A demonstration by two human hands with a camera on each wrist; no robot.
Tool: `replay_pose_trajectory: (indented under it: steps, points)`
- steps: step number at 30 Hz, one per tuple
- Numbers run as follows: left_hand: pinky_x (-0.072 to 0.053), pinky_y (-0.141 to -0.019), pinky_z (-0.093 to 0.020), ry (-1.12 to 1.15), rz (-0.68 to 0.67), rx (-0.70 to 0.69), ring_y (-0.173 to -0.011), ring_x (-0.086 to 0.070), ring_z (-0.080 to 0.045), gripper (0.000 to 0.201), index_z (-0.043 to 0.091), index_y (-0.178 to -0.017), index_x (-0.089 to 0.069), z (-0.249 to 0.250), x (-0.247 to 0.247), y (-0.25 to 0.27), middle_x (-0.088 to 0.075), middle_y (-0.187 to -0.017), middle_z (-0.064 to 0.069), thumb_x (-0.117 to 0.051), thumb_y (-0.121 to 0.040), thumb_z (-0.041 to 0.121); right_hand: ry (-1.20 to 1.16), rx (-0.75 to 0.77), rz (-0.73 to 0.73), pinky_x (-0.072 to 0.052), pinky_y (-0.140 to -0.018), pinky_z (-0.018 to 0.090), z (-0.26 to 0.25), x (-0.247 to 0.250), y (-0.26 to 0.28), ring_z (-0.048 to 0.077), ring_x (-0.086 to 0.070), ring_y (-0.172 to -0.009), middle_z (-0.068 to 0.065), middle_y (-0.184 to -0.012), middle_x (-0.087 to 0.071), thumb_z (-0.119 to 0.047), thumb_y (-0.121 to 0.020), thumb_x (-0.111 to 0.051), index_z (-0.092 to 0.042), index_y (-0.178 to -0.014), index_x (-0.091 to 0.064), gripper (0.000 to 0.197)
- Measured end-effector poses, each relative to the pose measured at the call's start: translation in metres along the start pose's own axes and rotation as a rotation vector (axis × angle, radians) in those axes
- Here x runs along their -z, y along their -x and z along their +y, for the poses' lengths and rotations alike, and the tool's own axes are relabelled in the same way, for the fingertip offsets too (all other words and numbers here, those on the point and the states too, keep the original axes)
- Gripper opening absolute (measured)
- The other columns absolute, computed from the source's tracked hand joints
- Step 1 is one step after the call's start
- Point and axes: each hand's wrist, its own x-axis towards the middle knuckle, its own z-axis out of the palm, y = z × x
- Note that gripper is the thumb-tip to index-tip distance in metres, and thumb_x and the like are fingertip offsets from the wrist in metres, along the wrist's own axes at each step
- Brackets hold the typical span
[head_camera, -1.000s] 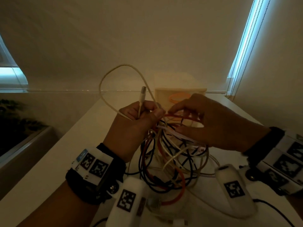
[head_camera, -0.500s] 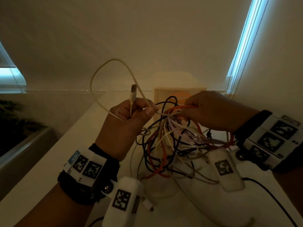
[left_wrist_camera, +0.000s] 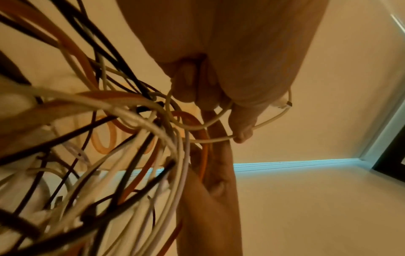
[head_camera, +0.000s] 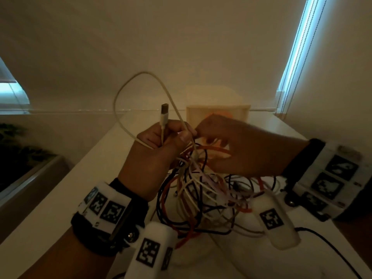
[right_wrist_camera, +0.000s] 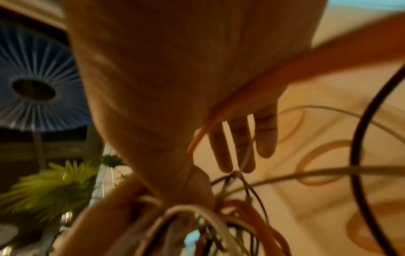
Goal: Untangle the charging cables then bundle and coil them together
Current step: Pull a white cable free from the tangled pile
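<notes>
Head view: left hand (head_camera: 155,156) clenched around cream cable (head_camera: 118,121), plug upright; right hand (head_camera: 241,150) beside it, pinching strands of tangle (head_camera: 201,198) below.

Smooth plastic-sheathed cables (head_camera: 201,190), metal plug tip (head_camera: 164,108)

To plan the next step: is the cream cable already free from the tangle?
Not free. The left hand holds its plug end up, but the cream cable loops down into the tangle.

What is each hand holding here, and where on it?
The left hand grips the cream cable just below its plug, loop standing above. The right hand reaches into the tangle; its exact grasp cannot be told.
</notes>
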Motion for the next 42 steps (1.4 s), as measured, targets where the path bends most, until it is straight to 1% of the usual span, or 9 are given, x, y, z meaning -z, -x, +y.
replay_pose_trajectory:
  steps: [6, 10, 14, 17, 22, 27, 32, 36, 42]
  points:
    - [-0.042, -0.054, -0.008, -0.046, -0.034, -0.013, -0.053, -0.057, 0.000, 0.009, -0.002, -0.093, -0.065, 0.004, 0.004, -0.001, -0.068, -0.071, 0.005, -0.057, -0.091, 0.000, 0.154, 0.041, 0.123, -0.045, -0.081, 0.044, -0.002, -0.025, -0.007, 0.017, -0.043, -0.099, -0.003, -0.106, -0.045, -0.039, -0.081, -0.065, -0.026, -0.113, -0.063, 0.035]
    - [-0.039, -0.050, -0.012, -0.050, 0.027, -0.011, -0.047, -0.045, -0.001, 0.009, 0.013, -0.085, -0.070, 0.004, 0.007, -0.003, -0.064, -0.070, 0.002, -0.064, -0.083, 0.020, 0.242, 0.054, 0.418, -0.036, -0.076, 0.037, -0.012, -0.019, -0.003, 0.015, -0.043, -0.092, -0.007, -0.094, -0.049, -0.034, -0.072, -0.055, -0.029, -0.095, -0.065, 0.025]
    - [-0.040, -0.054, -0.007, -0.079, -0.006, -0.032, -0.049, -0.053, 0.003, 0.009, 0.004, -0.090, -0.066, 0.008, 0.006, -0.002, -0.061, -0.058, 0.015, -0.061, -0.087, 0.011, -0.077, 0.053, 0.389, -0.047, -0.057, 0.022, -0.023, -0.028, 0.004, 0.011, -0.059, -0.067, -0.009, -0.072, -0.060, -0.026, -0.081, -0.070, -0.022, -0.091, -0.065, 0.012]
    - [-0.040, -0.052, -0.007, -0.084, -0.025, 0.004, -0.047, -0.052, 0.002, 0.006, 0.004, -0.088, -0.067, 0.008, 0.002, 0.000, -0.060, -0.058, 0.013, -0.061, -0.089, 0.005, -0.028, 0.024, 0.430, -0.042, -0.058, 0.012, -0.017, -0.033, 0.000, 0.007, -0.059, -0.066, -0.012, -0.067, -0.061, -0.026, -0.082, -0.078, -0.019, -0.080, -0.070, 0.011]
    - [-0.031, -0.045, -0.017, -0.345, -0.011, 0.068, -0.043, -0.034, -0.007, 0.025, 0.016, -0.095, -0.070, 0.006, 0.012, -0.006, -0.039, -0.050, 0.004, -0.074, -0.081, 0.036, 0.101, -0.036, 0.504, -0.038, -0.063, 0.020, -0.010, -0.022, -0.005, 0.007, -0.051, -0.074, -0.008, -0.078, -0.058, -0.031, -0.082, -0.074, -0.024, -0.076, -0.071, 0.010]
    - [-0.025, -0.044, -0.017, -0.776, -0.273, 0.293, -0.038, -0.034, -0.004, 0.050, 0.022, -0.088, -0.070, -0.001, 0.026, -0.010, -0.038, -0.040, 0.013, -0.068, -0.066, 0.067, -0.035, -0.142, 0.457, -0.049, -0.065, 0.028, -0.013, -0.025, 0.002, 0.009, -0.062, -0.068, -0.006, -0.071, -0.066, -0.022, -0.091, -0.067, -0.019, -0.082, -0.067, 0.010]
    - [-0.029, -0.042, -0.014, -0.904, -0.301, 0.290, -0.039, -0.043, -0.002, 0.032, 0.009, -0.076, -0.073, -0.015, 0.029, -0.009, -0.047, -0.045, 0.009, -0.069, -0.087, 0.040, -0.226, -0.204, 0.301, -0.054, -0.068, 0.032, -0.018, -0.024, 0.012, 0.013, -0.065, -0.074, 0.000, -0.079, -0.067, -0.021, -0.098, -0.053, -0.016, -0.087, -0.057, 0.013]
    - [-0.043, -0.051, -0.033, -0.951, -0.195, 0.281, -0.046, -0.054, -0.011, 0.043, 0.004, -0.067, -0.065, -0.020, 0.033, -0.014, -0.059, -0.055, -0.009, -0.063, -0.091, 0.040, -0.389, -0.223, 0.363, -0.061, -0.069, 0.042, -0.010, -0.013, 0.021, 0.023, -0.070, -0.078, 0.006, -0.083, -0.069, -0.021, -0.097, -0.055, -0.016, -0.086, -0.060, 0.012]
    - [-0.030, -0.040, -0.016, -1.038, -0.185, 0.277, -0.038, -0.044, -0.001, 0.052, 0.020, -0.050, -0.044, -0.021, 0.027, -0.014, -0.040, -0.036, 0.011, -0.060, -0.095, 0.041, -0.850, -0.203, 0.553, -0.061, -0.075, 0.037, -0.014, 0.001, 0.028, 0.026, -0.074, -0.088, 0.013, -0.085, -0.073, -0.005, -0.098, -0.048, 0.001, -0.087, -0.055, 0.014]
